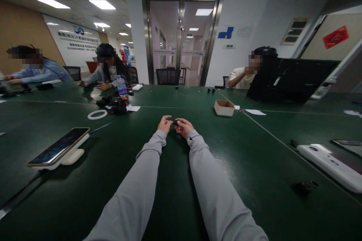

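Over the middle of the dark green table (186,98), my two hands meet at a small black part (175,122), too small to name more exactly. My right hand (184,127) pinches it between thumb and fingertips. From the other side, my left hand (164,124) has its fingers at the part's left end, with the index finger reaching over the top. Long grey sleeves cover both forearms, which stretch forward above the tabletop. The fingers partly hide the part.
Left are a phone (60,146), a white ring (97,115), black cables (114,105) and a bottle (121,86). A small box (224,109) stands right of centre, a monitor (292,79) behind it. Nearer right lie a white device (330,165) and a black cylindrical piece (305,187). Several people sit across.
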Action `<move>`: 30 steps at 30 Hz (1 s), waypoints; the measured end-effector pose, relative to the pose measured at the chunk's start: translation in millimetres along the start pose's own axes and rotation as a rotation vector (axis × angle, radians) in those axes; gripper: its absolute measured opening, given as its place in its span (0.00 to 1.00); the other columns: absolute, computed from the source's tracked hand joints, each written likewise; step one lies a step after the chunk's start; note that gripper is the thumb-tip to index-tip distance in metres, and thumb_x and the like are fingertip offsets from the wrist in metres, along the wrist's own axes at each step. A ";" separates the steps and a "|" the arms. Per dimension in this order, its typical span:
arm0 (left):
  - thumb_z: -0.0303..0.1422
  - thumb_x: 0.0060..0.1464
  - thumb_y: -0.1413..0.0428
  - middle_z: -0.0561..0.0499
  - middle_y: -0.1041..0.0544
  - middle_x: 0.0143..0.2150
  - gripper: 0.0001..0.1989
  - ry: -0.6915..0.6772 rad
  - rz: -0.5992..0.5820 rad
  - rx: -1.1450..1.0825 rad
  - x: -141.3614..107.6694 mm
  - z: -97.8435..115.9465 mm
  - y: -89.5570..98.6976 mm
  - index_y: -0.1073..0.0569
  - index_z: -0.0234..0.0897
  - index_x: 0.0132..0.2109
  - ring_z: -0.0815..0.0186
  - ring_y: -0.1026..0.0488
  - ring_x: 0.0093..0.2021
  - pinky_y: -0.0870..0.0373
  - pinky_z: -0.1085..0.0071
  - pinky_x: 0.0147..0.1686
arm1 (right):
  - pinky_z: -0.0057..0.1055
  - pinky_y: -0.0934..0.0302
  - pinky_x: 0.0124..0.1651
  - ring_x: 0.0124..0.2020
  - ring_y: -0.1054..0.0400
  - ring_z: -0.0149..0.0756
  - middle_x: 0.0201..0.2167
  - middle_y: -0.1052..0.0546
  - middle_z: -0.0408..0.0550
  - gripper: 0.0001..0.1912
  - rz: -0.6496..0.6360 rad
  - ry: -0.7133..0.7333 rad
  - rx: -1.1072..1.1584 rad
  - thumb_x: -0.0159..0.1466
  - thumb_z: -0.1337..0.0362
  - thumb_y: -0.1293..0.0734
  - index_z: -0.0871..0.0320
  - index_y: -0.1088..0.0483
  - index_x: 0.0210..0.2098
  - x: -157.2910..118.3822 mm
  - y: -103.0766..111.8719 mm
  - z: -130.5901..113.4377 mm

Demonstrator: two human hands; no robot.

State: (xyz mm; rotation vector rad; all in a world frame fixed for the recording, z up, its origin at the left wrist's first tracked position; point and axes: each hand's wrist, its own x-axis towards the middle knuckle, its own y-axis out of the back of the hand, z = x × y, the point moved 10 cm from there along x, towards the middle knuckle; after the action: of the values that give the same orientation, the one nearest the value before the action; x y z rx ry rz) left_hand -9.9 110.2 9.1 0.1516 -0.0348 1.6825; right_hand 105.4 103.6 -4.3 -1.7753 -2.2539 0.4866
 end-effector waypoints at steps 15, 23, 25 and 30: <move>0.33 0.44 0.47 0.59 0.37 0.20 0.17 -0.027 -0.035 -0.001 -1.4 2.9 -2.8 0.34 0.36 0.44 0.76 0.42 0.15 0.44 0.80 0.14 | 0.23 0.40 0.19 0.15 0.37 0.26 0.14 0.30 0.41 0.08 -0.007 0.002 0.001 0.54 0.68 0.35 0.58 0.34 0.35 1.8 0.3 1.3; 0.31 0.45 0.49 0.58 0.37 0.20 0.15 -0.019 -0.060 -0.012 -0.8 1.8 -5.2 0.34 0.36 0.44 0.77 0.43 0.15 0.46 0.80 0.13 | 0.24 0.40 0.20 0.15 0.36 0.26 0.14 0.30 0.41 0.08 -0.017 -0.007 -0.011 0.55 0.68 0.36 0.59 0.35 0.36 -0.7 -1.6 0.5; 0.34 0.48 0.52 0.58 0.38 0.18 0.14 -0.001 -0.062 -0.018 -0.8 0.3 -5.9 0.34 0.35 0.43 0.77 0.45 0.14 0.48 0.80 0.13 | 0.24 0.40 0.20 0.15 0.37 0.26 0.14 0.30 0.41 0.08 -0.019 -0.014 -0.015 0.55 0.68 0.36 0.59 0.35 0.36 -0.3 -1.8 1.3; 0.32 0.46 0.48 0.57 0.36 0.22 0.15 0.008 -0.021 -0.039 -0.4 0.7 -2.2 0.34 0.37 0.43 0.77 0.41 0.17 0.44 0.80 0.15 | 0.24 0.40 0.19 0.14 0.37 0.26 0.13 0.31 0.40 0.07 -0.009 -0.025 -0.007 0.55 0.69 0.36 0.59 0.35 0.35 1.2 -0.4 3.0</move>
State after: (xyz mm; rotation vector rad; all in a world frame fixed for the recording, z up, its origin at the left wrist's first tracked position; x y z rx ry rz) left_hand -7.6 110.0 9.6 0.1155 -0.0599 1.6607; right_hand 103.6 104.3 -6.9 -1.7720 -2.2818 0.5019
